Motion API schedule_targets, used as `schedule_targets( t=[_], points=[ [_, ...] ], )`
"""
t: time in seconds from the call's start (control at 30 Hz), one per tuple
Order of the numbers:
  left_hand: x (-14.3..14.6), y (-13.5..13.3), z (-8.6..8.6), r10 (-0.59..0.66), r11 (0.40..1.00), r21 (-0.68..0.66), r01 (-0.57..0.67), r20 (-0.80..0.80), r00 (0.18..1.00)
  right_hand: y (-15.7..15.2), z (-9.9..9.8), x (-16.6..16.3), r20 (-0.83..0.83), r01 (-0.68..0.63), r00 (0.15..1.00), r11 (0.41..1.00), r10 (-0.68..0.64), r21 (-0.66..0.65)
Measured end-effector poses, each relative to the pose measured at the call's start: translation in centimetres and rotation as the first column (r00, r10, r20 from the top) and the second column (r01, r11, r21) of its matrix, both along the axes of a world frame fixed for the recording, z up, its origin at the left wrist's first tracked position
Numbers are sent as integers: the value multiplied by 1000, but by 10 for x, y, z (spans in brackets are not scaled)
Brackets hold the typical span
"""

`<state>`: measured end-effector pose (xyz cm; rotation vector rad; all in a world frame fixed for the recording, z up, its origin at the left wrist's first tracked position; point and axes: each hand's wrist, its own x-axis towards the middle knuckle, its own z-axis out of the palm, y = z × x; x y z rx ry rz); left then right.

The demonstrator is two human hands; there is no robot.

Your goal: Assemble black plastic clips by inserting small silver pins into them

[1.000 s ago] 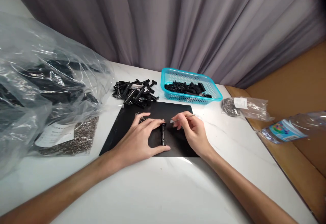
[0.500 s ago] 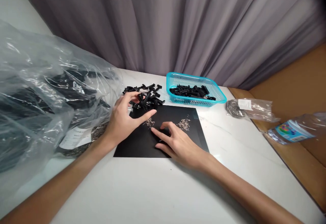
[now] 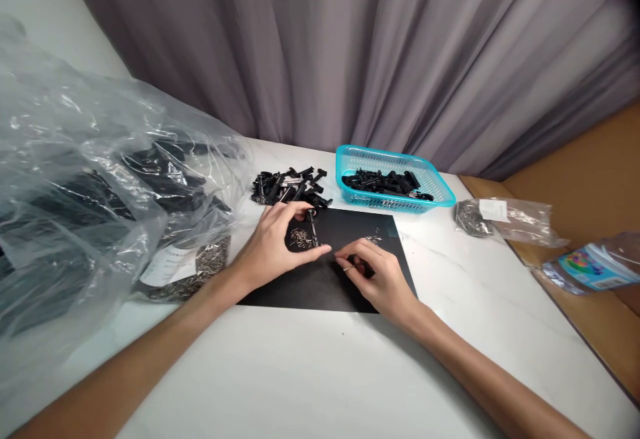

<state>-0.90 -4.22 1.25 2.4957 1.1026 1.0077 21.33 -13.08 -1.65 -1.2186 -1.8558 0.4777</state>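
Observation:
My left hand [image 3: 275, 242] holds a slim black plastic part [image 3: 313, 227] between thumb and fingers, roughly upright over the black mat [image 3: 310, 289]. My right hand [image 3: 377, 276] is closed in a pinch at the mat's right side, with a tiny thin metal pin [image 3: 349, 268] at its fingertips. One small pile of metal pins [image 3: 300, 239] lies beside the black part. A second pile of pins [image 3: 373, 239] is partly hidden behind my right hand. Beyond my left hand a heap of similar black parts [image 3: 290, 186] rests on the table.
A blue basket [image 3: 445, 194] with black parts stands at the back. Large clear plastic bags [image 3: 90, 159] fill the left, by a labelled bag of metal pins [image 3: 185, 269]. At right lie another bag of small metal pieces [image 3: 473, 219] and a plastic bottle [image 3: 590, 266].
My left hand has drawn back from the heap with one black part in its grip. My right hand has moved right, its spread fingers now pinched on a pin. The view has shifted slightly.

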Motion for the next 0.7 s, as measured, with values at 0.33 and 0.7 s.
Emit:
schedule_targets(
  t=[0.33, 0.7],
  points=[
    [5, -9, -2, -182, 980, 47, 192, -163, 970, -6, 12, 5, -373, -72, 927, 954, -44, -292],
    [8, -10, -6, -202, 976, 41, 213, -186, 962, -4, 4, 6, -398, -133, 917, 942, -1, -308]
  ],
)
